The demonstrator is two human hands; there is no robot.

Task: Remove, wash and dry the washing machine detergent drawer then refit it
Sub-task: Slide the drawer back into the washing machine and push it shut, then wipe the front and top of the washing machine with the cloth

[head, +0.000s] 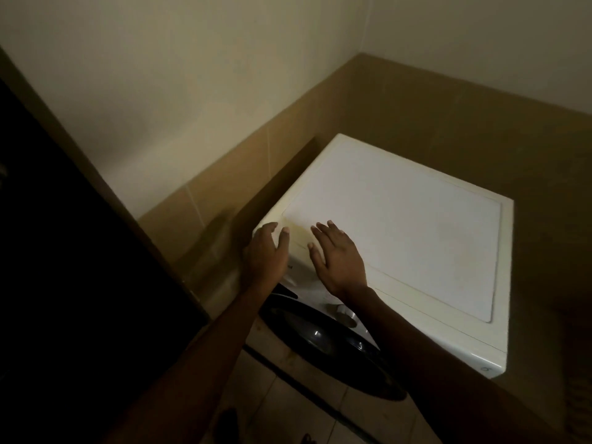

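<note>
A white front-loading washing machine (400, 225) stands in a dim corner, its flat top facing me. My left hand (267, 251) is spread over the machine's near left top corner, fingers apart, holding nothing. My right hand (336, 254) hovers flat over the top's front edge beside it, fingers spread and empty. Below my hands lie the dark round door (323, 341) and a silver control knob (344, 314). The detergent drawer front is hidden under my hands and wrists.
Tan tiled walls (224, 187) close in behind and to the left of the machine, with a narrow gap on its left side. A dark door or cabinet (64, 251) fills the left. Pale floor tiles (272, 395) show below the machine door.
</note>
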